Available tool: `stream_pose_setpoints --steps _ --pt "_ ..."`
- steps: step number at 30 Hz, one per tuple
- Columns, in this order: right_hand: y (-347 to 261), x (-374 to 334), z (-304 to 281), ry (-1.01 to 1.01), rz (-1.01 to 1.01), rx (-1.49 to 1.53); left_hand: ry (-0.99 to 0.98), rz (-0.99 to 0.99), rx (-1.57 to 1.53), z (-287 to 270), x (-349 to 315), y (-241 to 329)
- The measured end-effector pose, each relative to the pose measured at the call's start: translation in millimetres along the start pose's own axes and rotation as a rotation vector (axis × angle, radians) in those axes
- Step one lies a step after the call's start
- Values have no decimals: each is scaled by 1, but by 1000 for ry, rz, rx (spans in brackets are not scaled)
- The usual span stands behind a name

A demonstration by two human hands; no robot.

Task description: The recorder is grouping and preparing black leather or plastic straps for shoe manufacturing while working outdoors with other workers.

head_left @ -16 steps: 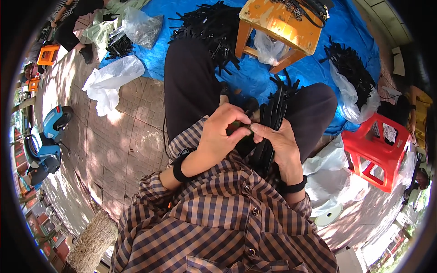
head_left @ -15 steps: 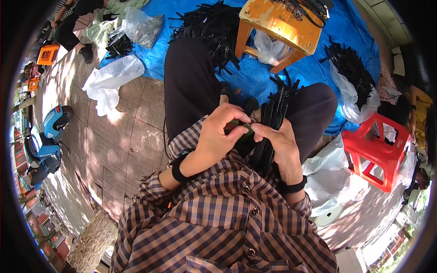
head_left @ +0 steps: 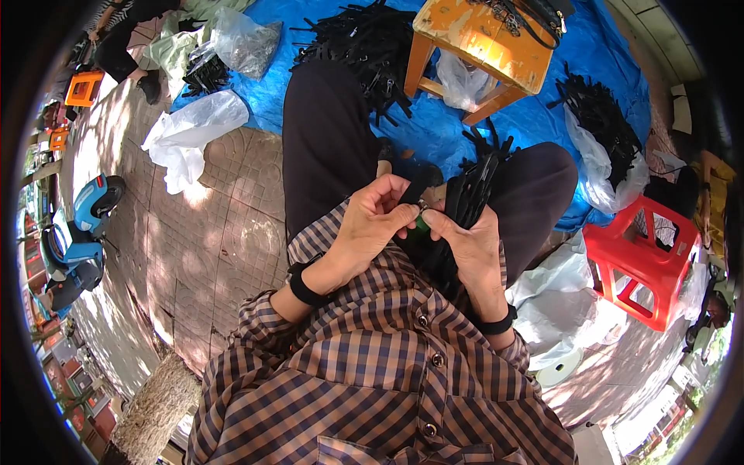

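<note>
Over my lap my two hands meet at the fingertips. My left hand (head_left: pixel 372 221) pinches the end of a black zipper strip (head_left: pixel 419 184) between thumb and fingers. A bundle of black zipper strips (head_left: pixel 471 186) lies across my right hand (head_left: pixel 474 246), whose fingers are closed round it. The right thumb presses close to the left fingertips, by a small shiny piece (head_left: pixel 422 204) too tiny to make out clearly. Something green (head_left: pixel 421 225) shows just below the fingertips, mostly hidden.
Black strips lie heaped (head_left: pixel 360 46) on a blue tarp (head_left: pixel 267 108), near a worn wooden stool (head_left: pixel 496 46). More fill a plastic bag (head_left: pixel 608 132) at right, beyond a red stool (head_left: pixel 643 256). A white bag (head_left: pixel 194 132) lies left; a blue scooter (head_left: pixel 77 232) stands farther left.
My left hand has turned and now pinches a black strip end that stands up between the hands. My right hand stays round the bundle, its thumb shifted slightly left.
</note>
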State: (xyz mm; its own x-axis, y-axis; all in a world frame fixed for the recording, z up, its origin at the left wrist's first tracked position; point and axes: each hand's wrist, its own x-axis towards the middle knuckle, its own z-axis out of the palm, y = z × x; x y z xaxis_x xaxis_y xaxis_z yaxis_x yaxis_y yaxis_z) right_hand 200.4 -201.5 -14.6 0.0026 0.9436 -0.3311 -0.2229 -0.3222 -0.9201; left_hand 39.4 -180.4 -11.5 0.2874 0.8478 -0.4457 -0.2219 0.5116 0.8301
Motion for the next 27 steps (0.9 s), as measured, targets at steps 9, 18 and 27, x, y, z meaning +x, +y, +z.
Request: stream_pose_setpoints --steps 9,18,27 --pt "-11 -3 2 51 -34 74 146 371 358 6 2 0" --pt "-9 -2 2 4 48 89 187 777 735 12 1 -3" --pt "-22 -1 -4 17 -16 -282 -6 279 391 3 0 -3"
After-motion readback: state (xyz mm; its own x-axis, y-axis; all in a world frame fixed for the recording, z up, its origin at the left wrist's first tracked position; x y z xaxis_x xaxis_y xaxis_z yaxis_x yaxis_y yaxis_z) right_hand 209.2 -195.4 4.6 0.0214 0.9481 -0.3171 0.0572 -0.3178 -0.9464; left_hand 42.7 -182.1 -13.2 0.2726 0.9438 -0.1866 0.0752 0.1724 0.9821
